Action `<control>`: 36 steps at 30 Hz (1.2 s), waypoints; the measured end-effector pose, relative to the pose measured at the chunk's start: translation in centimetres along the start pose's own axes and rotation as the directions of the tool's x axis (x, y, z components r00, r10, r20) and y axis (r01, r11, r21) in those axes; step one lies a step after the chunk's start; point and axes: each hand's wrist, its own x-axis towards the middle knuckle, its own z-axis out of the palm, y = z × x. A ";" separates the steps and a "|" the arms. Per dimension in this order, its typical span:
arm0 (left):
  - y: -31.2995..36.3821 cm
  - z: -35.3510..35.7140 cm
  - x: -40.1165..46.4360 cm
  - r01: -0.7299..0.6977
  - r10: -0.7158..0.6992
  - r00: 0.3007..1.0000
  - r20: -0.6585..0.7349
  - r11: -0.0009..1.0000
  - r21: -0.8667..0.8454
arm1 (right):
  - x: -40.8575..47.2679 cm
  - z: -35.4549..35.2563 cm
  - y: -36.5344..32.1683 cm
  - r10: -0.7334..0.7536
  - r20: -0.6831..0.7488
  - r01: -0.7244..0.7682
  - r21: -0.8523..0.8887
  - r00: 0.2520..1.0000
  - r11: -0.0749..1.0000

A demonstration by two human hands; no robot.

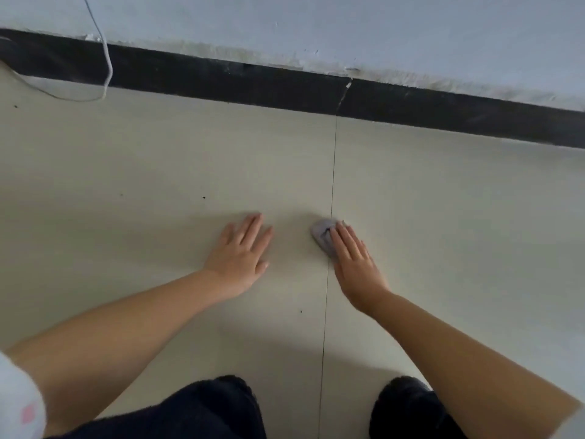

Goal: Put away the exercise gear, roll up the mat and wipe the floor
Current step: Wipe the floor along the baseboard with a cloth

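A view from the person's head, looking down at a pale beige tiled floor (pixel 158 172) where they kneel, dark trousers at six o'clock.

At about ten o'clock, a thin white cable (pixel 107 55) hangs down the pale blue-grey wall (pixel 348 23) and loops onto the floor. A wide black skirting band (pixel 221 82) runs along the foot of the wall from nine o'clock across to three o'clock, sloping downward to the right.

Just left of centre, the left hand (pixel 242 258) lies flat on the tile, fingers straight and spread, grasping nothing; it seems to prop the body. A few tiny dark specks dot the tile around it, at about nine and six o'clock of the hand.

Just right of centre, the right hand (pixel 356 264) presses with straight fingers on a small crumpled grey wiping cloth (pixel 323 234), which peeks out beyond the fingertips at the hand's eleven o'clock. The cloth sits on a thin dark grout line (pixel 330 185) running from twelve to six o'clock.

No exercise gear and no mat appear anywhere in view, so, as a judgement, those steps are likely finished elsewhere, though that cannot be confirmed here. The wiping step looks under way. The specks suggest the floor around and left of the hands remains to be wiped.
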 end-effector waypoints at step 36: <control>-1.8 -1.8 -0.6 -0.011 0.005 0.988 -0.154 0.999 -0.034 | 15.3 -5.1 -1.6 -0.400 0.140 0.420 -0.425 0.906 0.802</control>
